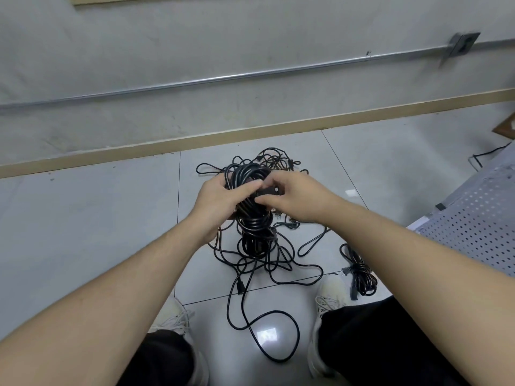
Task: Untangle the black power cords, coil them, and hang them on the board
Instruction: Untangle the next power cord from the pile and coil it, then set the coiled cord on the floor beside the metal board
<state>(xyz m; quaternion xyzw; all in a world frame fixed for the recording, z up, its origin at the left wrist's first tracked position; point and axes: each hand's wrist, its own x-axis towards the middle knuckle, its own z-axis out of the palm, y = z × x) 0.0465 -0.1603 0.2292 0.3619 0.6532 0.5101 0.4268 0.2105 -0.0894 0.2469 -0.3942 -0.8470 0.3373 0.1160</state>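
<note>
A coiled bundle of black power cord hangs above the tiled floor between my hands. My left hand grips the coil's upper part from the left. My right hand pinches a black plug end against the coil's top. Below and behind the coil a tangle of loose black cords spreads over the floor, with one long loop reaching between my shoes. A second coiled cord lies on the floor to the right.
A white perforated board lies flat at the right edge. The wall with a metal conduit and a tan baseboard runs across the back. My two white shoes stand either side of the loose loop.
</note>
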